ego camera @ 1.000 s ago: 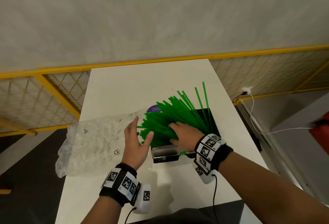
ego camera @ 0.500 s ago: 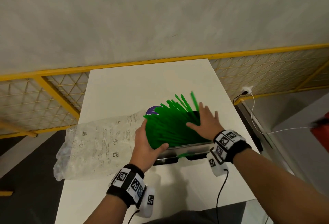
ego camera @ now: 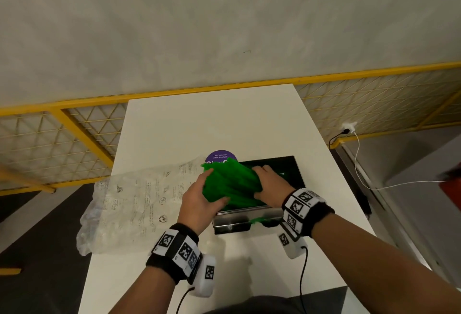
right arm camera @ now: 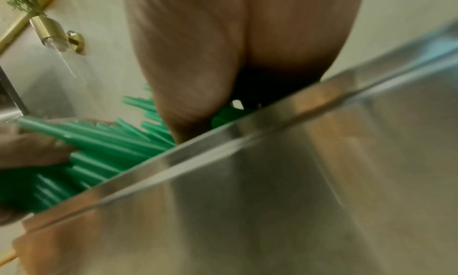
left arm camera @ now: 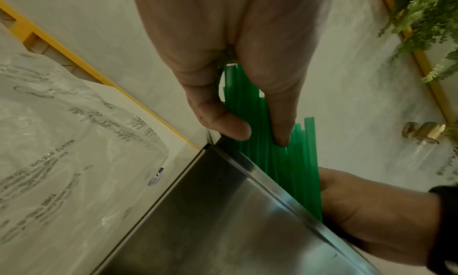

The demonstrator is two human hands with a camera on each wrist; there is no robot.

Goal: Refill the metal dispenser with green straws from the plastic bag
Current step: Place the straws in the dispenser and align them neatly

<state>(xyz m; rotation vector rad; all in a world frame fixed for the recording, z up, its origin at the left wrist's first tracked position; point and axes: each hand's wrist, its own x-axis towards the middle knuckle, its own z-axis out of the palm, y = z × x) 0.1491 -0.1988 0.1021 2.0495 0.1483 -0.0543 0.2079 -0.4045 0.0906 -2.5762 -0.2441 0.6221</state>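
Note:
A thick bundle of green straws lies slantwise over the open top of the metal dispenser on the white table. My left hand grips the bundle's left end, thumb underneath. In the left wrist view its thumb and fingers pinch the straws above the dispenser's steel wall. My right hand curls over the bundle's right end. The right wrist view shows the straws behind the dispenser rim. The clear plastic bag lies flat to the left.
A purple round sticker peeks out behind the straws. The dispenser's dark inside shows on the right. A yellow mesh railing runs behind the table, and a white cable hangs at the right. The bag overhangs the table's left edge.
The fanned-out straws have been gathered into a tight bundle. My right hand went from lying flat on their right ends to curling over them, and moved left.

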